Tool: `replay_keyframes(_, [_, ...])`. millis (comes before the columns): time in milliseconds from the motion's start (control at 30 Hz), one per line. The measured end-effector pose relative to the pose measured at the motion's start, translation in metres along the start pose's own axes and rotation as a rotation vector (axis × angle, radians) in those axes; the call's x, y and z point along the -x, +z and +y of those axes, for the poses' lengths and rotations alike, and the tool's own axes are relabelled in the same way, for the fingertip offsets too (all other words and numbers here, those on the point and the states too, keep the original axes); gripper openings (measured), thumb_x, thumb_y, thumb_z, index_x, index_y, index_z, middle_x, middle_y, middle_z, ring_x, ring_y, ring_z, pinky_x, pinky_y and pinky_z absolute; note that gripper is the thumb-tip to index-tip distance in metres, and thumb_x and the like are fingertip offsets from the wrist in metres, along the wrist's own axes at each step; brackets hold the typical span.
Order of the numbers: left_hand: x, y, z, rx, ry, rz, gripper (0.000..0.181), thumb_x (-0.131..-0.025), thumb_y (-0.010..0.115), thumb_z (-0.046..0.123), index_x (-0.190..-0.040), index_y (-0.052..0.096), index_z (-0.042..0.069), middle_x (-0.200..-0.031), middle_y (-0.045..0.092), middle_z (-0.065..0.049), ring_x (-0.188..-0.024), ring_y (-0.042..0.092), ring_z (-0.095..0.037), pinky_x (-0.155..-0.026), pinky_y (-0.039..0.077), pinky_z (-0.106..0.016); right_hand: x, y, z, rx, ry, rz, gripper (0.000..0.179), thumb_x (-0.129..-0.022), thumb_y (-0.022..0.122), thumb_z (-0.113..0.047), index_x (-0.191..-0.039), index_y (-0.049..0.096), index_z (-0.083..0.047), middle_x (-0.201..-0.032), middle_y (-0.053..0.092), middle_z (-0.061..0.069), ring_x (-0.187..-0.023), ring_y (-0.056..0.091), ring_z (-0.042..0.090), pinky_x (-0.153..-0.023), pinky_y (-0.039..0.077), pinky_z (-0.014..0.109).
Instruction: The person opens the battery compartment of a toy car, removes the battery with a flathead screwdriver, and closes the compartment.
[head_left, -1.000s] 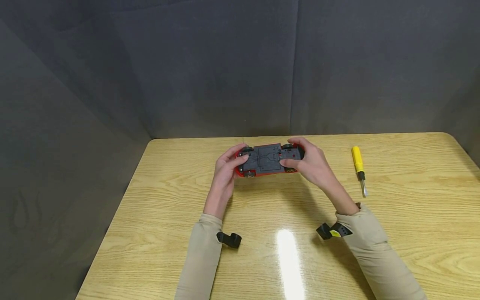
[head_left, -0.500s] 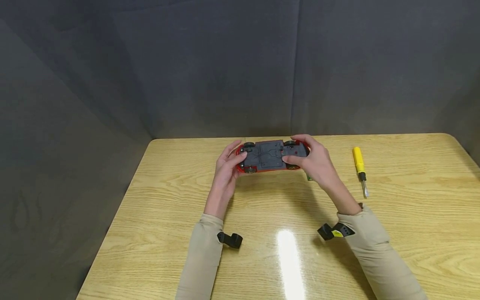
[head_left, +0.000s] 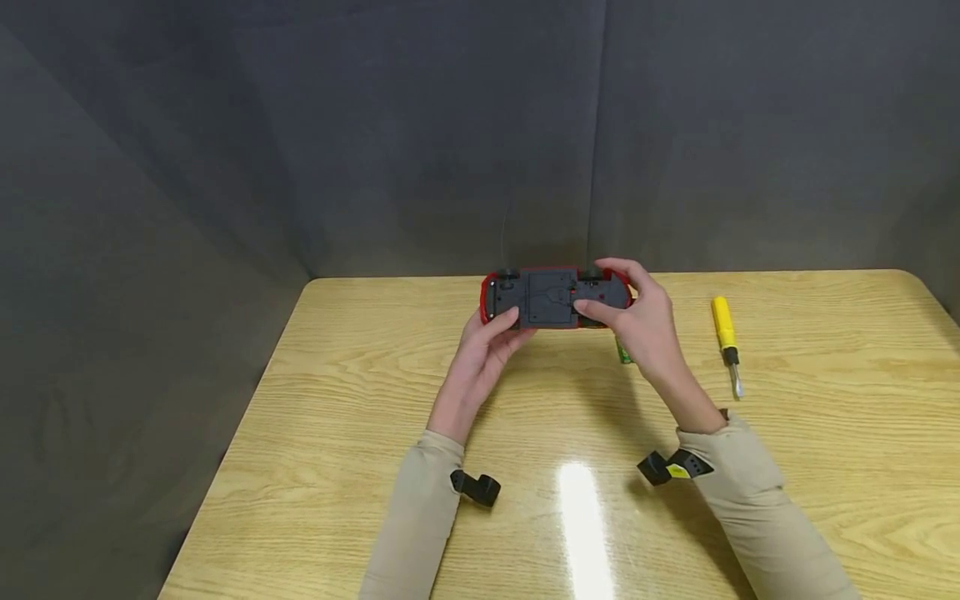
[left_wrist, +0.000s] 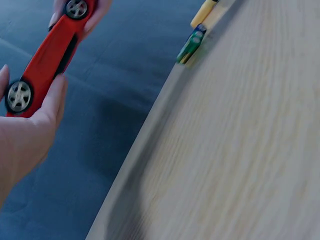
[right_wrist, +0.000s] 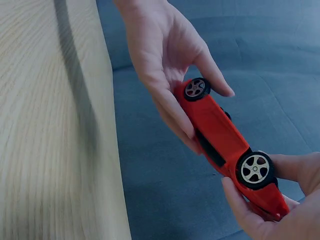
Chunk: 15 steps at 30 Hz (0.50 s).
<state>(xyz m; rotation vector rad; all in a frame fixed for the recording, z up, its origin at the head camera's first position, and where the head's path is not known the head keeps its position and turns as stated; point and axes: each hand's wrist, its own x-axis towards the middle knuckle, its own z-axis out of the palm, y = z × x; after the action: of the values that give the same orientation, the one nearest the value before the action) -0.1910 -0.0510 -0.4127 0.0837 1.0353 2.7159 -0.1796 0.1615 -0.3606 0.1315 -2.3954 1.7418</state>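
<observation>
A red toy car (head_left: 552,297) is held up above the far part of the table, its dark underside turned to the head view. My left hand (head_left: 480,357) grips the car's left end from the near side, thumb on the underside and fingers beneath. At the other end my right hand (head_left: 651,321) holds the car, thumb pressed on the underside and index finger over the far edge. Both wrist views show the red side and silver-spoked wheels (right_wrist: 255,169). The car's roof is turned away from the head view.
Near the right hand, small green cylinders (left_wrist: 191,46), like batteries, lie on the wooden table (head_left: 337,400). A yellow-handled screwdriver (head_left: 725,329) lies farther right. Behind the table's far edge hangs a dark cloth (head_left: 420,150).
The car has moved up and right in the head view. My left hand has shifted from the car's left end to its near side. The green thing has come into view beside my right hand.
</observation>
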Motion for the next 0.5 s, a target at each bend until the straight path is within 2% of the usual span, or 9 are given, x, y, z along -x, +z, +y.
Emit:
replay_keyframes(133, [0.000, 0.007, -0.012, 0.069, 0.016, 0.045, 0.052, -0.104, 0.049, -0.006, -0.154, 0.040, 0.001, -0.126, 0.061, -0.010, -0.104, 0.071, -0.017, -0.094, 0.057, -0.033, 0.001, 0.003, 0.000, -0.016, -0.024, 0.034, 0.054, -0.090, 0.080, -0.008, -0.140, 0.060, -0.005, -0.133, 0.058, 0.017, -0.094, 0.064, 0.022, -0.070, 0.055, 0.017])
replay_keyframes(267, [0.001, 0.011, -0.019, 0.094, 0.023, 0.055, 0.054, -0.103, 0.049, -0.010, -0.154, 0.041, 0.003, -0.128, 0.061, -0.011, -0.107, 0.071, -0.019, -0.099, 0.055, -0.037, 0.001, 0.006, 0.001, 0.006, -0.031, 0.042, 0.054, -0.090, 0.081, -0.009, -0.139, 0.060, -0.005, -0.132, 0.059, 0.017, -0.094, 0.066, 0.025, -0.069, 0.054, 0.016])
replay_keyframes(400, [0.001, 0.013, -0.021, 0.050, 0.051, 0.100, 0.052, -0.100, 0.053, -0.012, -0.150, 0.046, 0.002, -0.121, 0.063, -0.011, -0.099, 0.072, -0.019, -0.094, 0.057, -0.037, 0.001, 0.007, 0.003, 0.055, -0.033, 0.022, 0.053, -0.091, 0.080, -0.010, -0.140, 0.059, -0.003, -0.131, 0.060, 0.019, -0.100, 0.064, 0.030, -0.070, 0.051, 0.015])
replay_keyframes(500, [0.001, 0.012, -0.020, -0.007, 0.066, 0.132, 0.051, -0.098, 0.057, -0.012, -0.147, 0.049, 0.002, -0.120, 0.065, -0.012, -0.096, 0.073, -0.019, -0.092, 0.058, -0.037, 0.001, 0.006, 0.004, 0.128, -0.055, 0.014, 0.050, -0.093, 0.078, -0.010, -0.138, 0.059, -0.001, -0.129, 0.062, 0.021, -0.103, 0.062, 0.034, -0.074, 0.052, 0.022])
